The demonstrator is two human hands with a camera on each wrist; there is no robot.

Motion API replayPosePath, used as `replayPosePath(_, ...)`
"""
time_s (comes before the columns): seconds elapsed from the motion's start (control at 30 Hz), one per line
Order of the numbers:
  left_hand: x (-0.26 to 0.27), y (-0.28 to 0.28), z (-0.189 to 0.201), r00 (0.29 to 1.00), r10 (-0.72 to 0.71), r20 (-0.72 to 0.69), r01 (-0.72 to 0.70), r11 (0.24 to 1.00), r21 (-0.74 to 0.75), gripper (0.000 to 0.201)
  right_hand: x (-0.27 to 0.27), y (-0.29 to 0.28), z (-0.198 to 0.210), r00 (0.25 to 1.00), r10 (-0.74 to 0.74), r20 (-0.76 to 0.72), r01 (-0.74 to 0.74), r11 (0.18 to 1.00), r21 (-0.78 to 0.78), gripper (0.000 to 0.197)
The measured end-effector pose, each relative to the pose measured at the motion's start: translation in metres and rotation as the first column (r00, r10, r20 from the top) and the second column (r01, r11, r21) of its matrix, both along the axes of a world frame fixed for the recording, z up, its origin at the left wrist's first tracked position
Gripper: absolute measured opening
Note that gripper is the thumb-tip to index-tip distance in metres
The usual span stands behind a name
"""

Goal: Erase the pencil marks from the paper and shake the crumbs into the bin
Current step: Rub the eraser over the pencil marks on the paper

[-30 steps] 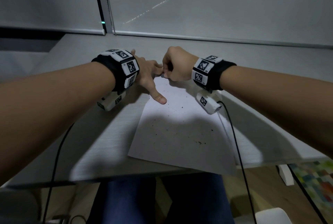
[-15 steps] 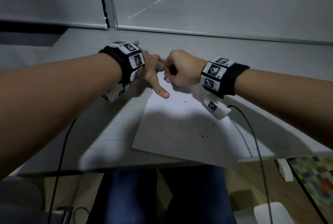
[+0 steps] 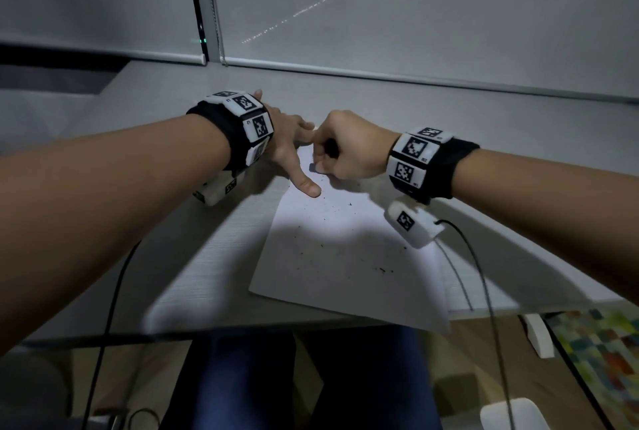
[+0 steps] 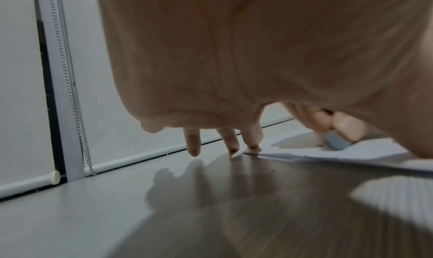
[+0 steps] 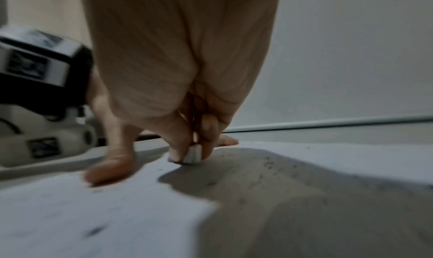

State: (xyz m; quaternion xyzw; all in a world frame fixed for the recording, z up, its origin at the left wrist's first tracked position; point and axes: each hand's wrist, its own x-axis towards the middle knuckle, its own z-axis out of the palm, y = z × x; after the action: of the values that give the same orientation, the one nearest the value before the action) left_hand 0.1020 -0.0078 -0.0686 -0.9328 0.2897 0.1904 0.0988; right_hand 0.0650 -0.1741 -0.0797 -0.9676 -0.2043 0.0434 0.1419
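Note:
A white sheet of paper (image 3: 345,249) lies on the grey desk (image 3: 193,256), dotted with dark eraser crumbs (image 3: 382,270). My left hand (image 3: 290,149) lies spread on the sheet's far left corner, thumb (image 3: 307,187) and fingertips (image 4: 251,141) pressing it flat. My right hand (image 3: 345,149) pinches a small pale eraser (image 5: 193,155) between thumb and fingers, its tip down on the paper (image 5: 93,206) near the far edge. The left wrist view shows the eraser (image 4: 337,141) under those fingers. No bin is in view.
Closed roller blinds (image 3: 415,14) and a window frame (image 3: 207,14) stand behind the desk. Black cables (image 3: 484,291) hang from both wrist cameras over the front edge. My legs (image 3: 276,377) are under the desk; a white object (image 3: 511,415) and a coloured mat (image 3: 605,353) lie on the floor at right.
My right hand with the eraser has shifted slightly back and forth at the paper's far edge. My left hand stays pressed on the corner. The head camera moved a little.

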Motion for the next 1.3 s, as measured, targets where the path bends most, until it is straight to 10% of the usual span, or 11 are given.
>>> replayPosePath(0.27, 0.006, 0.001, -0.003, 1.0, 0.025, 0.003, -0.025, 1.0, -0.008, 0.151, 0.03, 0.005, -0.002, 0.969, -0.231, 0.082, 0.228, 0.972, 0.051, 0.02)
replayPosePath(0.93, -0.004, 0.002, 0.001, 1.0, 0.021, 0.022, -0.022, 0.999, 0.03, 0.142, -0.007, 0.001, 0.007, 0.998, 0.045, -0.038, -0.046, 0.999, -0.013, 0.004)
replayPosePath(1.1, -0.016, 0.005, 0.007, 0.985, 0.159, 0.062, -0.165, 0.981, 0.104, 0.156, 0.001, -0.033, 0.028, 0.987, -0.149, 0.053, 0.134, 0.966, 0.22, 0.006)
replayPosePath(1.3, -0.04, 0.014, 0.03, 0.963, 0.261, 0.071, -0.27, 0.945, 0.186, 0.115, -0.006, -0.087, 0.041, 0.961, -0.273, -0.03, 0.265, 0.893, 0.364, 0.008)
